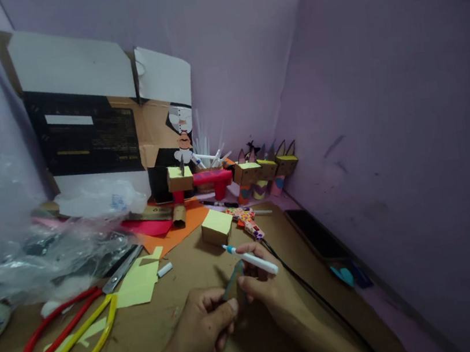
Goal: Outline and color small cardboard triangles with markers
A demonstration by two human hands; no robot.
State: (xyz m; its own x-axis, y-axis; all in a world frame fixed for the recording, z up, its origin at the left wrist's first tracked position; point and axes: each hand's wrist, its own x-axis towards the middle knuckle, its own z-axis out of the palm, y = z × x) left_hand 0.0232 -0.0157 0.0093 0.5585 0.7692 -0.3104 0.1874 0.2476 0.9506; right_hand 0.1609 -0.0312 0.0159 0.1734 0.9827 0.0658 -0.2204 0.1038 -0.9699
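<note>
My left hand (205, 320) is closed in a pinch on a small thin teal strip (233, 280) that stands tilted between both hands. My right hand (263, 280) is closed too. It grips a white pen with a blue tip (251, 259) and touches the strip's other edge. Both hands rest low over the brown cardboard work surface (152, 333). Just beyond them sits a small cardboard cube with a yellow top (216, 227).
Scissors with red and yellow handles (71, 333) and a yellow paper scrap (138, 283) lie at left beside crumpled clear plastic (31, 251). Small paper box figures (266, 168) line the back. A black cable (307, 288) and a dark phone (315, 234) lie right, near the purple wall.
</note>
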